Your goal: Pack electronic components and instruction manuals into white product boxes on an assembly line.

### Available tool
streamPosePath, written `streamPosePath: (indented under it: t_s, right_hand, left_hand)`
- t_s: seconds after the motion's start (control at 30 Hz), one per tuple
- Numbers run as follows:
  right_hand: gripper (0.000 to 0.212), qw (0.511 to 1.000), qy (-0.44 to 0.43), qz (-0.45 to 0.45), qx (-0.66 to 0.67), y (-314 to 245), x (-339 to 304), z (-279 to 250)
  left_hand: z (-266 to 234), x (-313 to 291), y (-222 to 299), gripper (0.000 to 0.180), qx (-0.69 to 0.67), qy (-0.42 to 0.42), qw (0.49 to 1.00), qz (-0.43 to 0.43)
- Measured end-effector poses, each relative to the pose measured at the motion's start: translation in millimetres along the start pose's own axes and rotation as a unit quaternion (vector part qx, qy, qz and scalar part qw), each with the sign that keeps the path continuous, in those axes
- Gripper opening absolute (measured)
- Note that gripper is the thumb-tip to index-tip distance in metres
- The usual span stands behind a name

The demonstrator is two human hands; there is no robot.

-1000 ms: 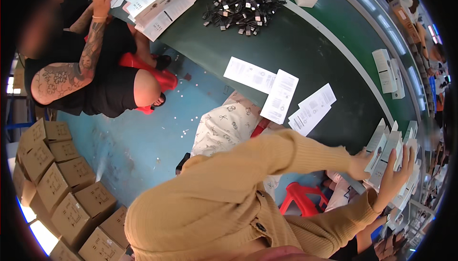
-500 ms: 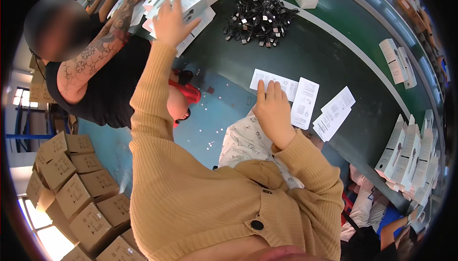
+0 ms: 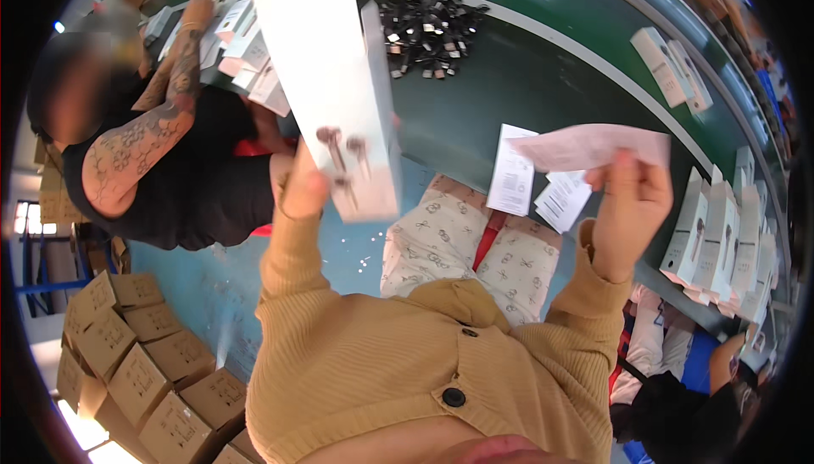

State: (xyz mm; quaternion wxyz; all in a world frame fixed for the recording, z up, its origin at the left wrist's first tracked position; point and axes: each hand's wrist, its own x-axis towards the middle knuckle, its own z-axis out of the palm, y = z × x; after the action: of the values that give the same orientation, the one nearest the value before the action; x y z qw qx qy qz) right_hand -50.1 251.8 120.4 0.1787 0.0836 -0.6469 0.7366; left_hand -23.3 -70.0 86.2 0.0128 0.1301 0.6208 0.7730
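Note:
My left hand grips a long white box by its lower part, raised close in front of me. Brown gadgets are pictured near the lower end of the box, which is partly smeared by motion. Only some fingers of that hand show beside it. A folded-looking paper leaflet is pinched in my right hand, held above the table at the right. Beneath it on the dark table lie a white printed leaflet and a small overlapping group of leaflets.
A heap of black cables lies beyond the box. At the left a co-worker's tattooed arm reaches toward several white boxes. More white boxes stand along the right, and brown cartons are stacked at the lower left.
My left hand has come back from the far-left boxes with a white box in it. My right hand has lifted a leaflet off the table and moved right.

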Motion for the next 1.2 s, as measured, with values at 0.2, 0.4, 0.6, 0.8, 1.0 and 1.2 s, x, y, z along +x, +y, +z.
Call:
streamPosePath:
  t_s: [0.2,0.4,0.6,0.8,1.0,1.2]
  right_hand:
    - [0.019,0.91,-0.26,0.109,0.305,6.7,-44.0,-33.2]
    - [0.015,0.955,-0.239,0.098,0.146,11.3,-82.1,-37.5]
    - [0.021,0.935,-0.174,0.193,0.242,13.9,-94.3,-53.9]
    - [0.046,0.928,-0.214,0.19,0.238,13.6,-99.0,-56.1]
    - [0.039,0.933,-0.15,0.23,0.234,19.8,-93.4,-71.6]
    - [0.005,0.992,0.104,0.065,0.013,-34.1,-64.4,-104.7]
  left_hand:
    - [103.0,-19.1,-105.1,0.109,-0.248,-0.006,0.955,-0.164]
    - [146.0,-14.7,-95.6,0.092,-0.101,-0.004,0.982,-0.159]
    - [137.2,-20.8,-106.1,0.066,-0.125,0.052,0.983,-0.125]
    - [142.6,-25.4,-114.1,0.082,-0.214,-0.075,0.969,-0.096]
    - [150.4,-34.0,-116.3,0.086,-0.174,0.088,0.967,-0.164]
    - [127.4,-35.7,-113.2,0.089,-0.083,-0.043,0.974,-0.206]
